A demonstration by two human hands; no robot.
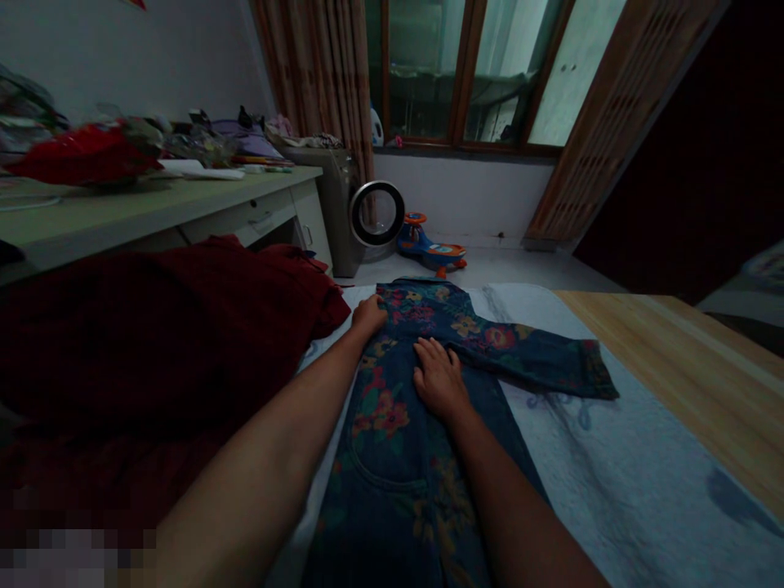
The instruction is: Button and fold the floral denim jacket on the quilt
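A dark blue floral garment (404, 441) lies spread on a pale quilted cover (612, 474), one sleeve stretched out to the right. My left hand (368, 315) rests on the garment's upper left edge near the collar, its fingers curled over the cloth. My right hand (437, 376) lies flat on the garment's middle with fingers stretched forward and together. Both forearms reach in from the bottom of the view.
A dark red cloth heap (153, 327) lies at the left. Behind it stands a cluttered desk (184, 204). A round fan (377, 214) and a toy ride-on car (429, 245) sit on the floor under the window. Bare wood (686, 367) shows at the right.
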